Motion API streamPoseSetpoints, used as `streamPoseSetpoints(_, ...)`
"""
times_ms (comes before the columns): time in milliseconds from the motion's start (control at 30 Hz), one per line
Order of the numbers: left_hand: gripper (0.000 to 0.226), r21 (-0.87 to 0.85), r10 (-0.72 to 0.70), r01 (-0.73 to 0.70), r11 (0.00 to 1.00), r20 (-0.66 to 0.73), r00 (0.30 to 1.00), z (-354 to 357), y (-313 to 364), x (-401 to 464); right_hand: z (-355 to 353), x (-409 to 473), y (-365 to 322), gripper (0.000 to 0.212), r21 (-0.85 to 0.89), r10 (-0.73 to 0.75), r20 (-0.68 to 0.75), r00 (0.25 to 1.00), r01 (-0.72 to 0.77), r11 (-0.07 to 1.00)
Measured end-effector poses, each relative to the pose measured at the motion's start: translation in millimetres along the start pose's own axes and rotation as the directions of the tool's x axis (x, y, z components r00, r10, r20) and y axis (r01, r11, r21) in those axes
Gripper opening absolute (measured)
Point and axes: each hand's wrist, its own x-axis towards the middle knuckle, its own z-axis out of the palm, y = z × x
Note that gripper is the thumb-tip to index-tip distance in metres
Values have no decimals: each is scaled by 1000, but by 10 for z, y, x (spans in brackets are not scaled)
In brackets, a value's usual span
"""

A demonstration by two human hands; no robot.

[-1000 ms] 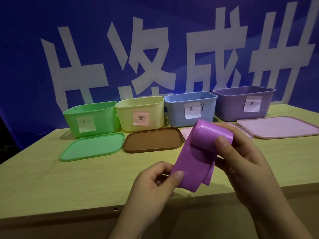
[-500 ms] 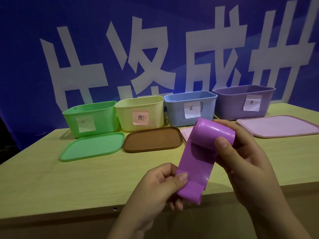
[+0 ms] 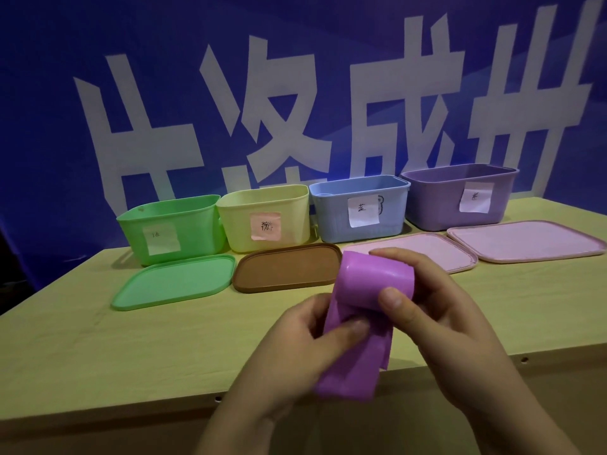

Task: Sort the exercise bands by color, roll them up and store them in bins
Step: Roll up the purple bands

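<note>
A purple exercise band [image 3: 368, 284] is partly rolled, held in the air over the table's front edge. My right hand [image 3: 437, 320] grips the rolled top part, thumb across its front. My left hand [image 3: 295, 349] pinches the loose strip just below the roll, and the tail [image 3: 348, 379] hangs down past the table edge. Four open bins stand in a row at the back: green [image 3: 170, 224], yellow [image 3: 262, 215], blue [image 3: 359, 208] and purple [image 3: 460, 195], each with a paper label.
Lids lie flat in front of the bins: green lid [image 3: 174, 282], brown lid [image 3: 285, 267], and two pink lids [image 3: 427, 251] [image 3: 528, 239]. The wooden table [image 3: 98, 349] ends close to me. A blue banner with white characters hangs behind.
My left hand has slid up the strip toward the roll. More of the band now hangs loose below my left hand, and both hands sit slightly lower.
</note>
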Motion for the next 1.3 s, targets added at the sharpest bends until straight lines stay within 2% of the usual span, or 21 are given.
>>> streamPoseSetpoints(67, 17, -51, -8, 2, 999, -115, 993, 106, -71, 13, 25, -19, 1, 34, -41, -31, 20, 999, 32, 999)
streamPoseSetpoints(167, 17, -117, -37, 20, 993, -144, 989, 163, -96, 7, 19, -53, 32, 36, -136, -58, 6, 998, 58, 989)
streamPoseSetpoints(367, 27, -209, -47, 59, 976, 60, 997, 71, -39, -49, -42, -88, 21, 43, -271, -105, 65, 992, 119, 955)
streamPoseSetpoints(500, 48, -286, -5, 61, 956, 192, 981, -27, -53, -74, -55, -83, 9, 45, -416, -133, 156, 979, 188, 890)
streamPoseSetpoints(567, 56, -312, -18, 82, 947, 205, 979, -31, -74, -76, -89, -68, 12, 44, -504, -151, 228, 962, 250, 827)
streamPoseSetpoints(667, 71, -289, -48, 73, 954, 93, 995, 14, -110, -56, -98, -58, 60, 48, -546, -109, 295, 949, 261, 796)
streamPoseSetpoints(733, 72, -261, -50, 56, 964, 30, 998, 47, -117, -51, -112, -62, 95, 48, -543, -84, 304, 949, 245, 803)
streamPoseSetpoints(800, 70, -244, -43, 45, 969, 14, 999, 51, -108, -60, -137, -67, 83, 47, -471, -15, 318, 948, 172, 865)
streamPoseSetpoints(867, 69, -214, -28, 30, 976, 13, 1000, 19, -98, -71, -141, -74, 30, 54, -291, 106, 356, 928, 2, 957)
streamPoseSetpoints(933, 68, -181, -24, 27, 983, 21, 999, -11, -74, -82, -130, -70, 8, 65, -180, 185, 320, 929, -133, 975)
streamPoseSetpoints(1033, 78, -156, -51, 52, 986, 16, 999, -20, -67, -84, -77, -53, 16, 46, -211, 149, 187, 971, -108, 971)
streamPoseSetpoints(1133, 71, -182, -49, 53, 982, 29, 998, -46, -66, -87, -34, -63, 20, 34, -188, 86, 126, 988, -62, 980)
streamPoseSetpoints(1300, 74, -131, 24, -17, 991, 54, 998, -76, -44, -86, -4, -89, -38, 40, -168, 22, 81, 996, -8, 986)
